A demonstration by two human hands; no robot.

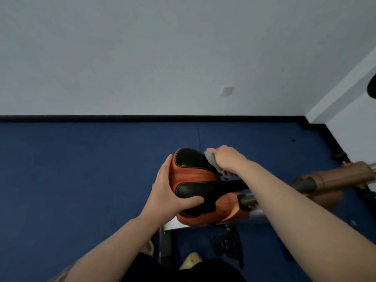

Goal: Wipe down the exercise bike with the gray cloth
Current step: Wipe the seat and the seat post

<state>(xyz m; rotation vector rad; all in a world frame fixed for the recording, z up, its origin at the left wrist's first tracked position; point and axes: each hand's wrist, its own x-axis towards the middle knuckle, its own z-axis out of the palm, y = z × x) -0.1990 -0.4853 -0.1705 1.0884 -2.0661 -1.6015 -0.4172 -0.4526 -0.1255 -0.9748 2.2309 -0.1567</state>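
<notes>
Head-worn view, facing forward and down, close above saddle [195, 180]

A blue floor [81, 180] fills the middle and lower frame, edged by a black baseboard [142, 118] along the wall. The exercise bike [195, 176] stands on it at lower centre, its metal frame [165, 241] touching the floor.

Two hands: left hand [171, 192], right hand [227, 157]. One gray cloth [212, 159]. One exercise bike [333, 180], one saddle [195, 180], one pedal [230, 245]. One wall socket [227, 90]. One floor [81, 169].
</notes>
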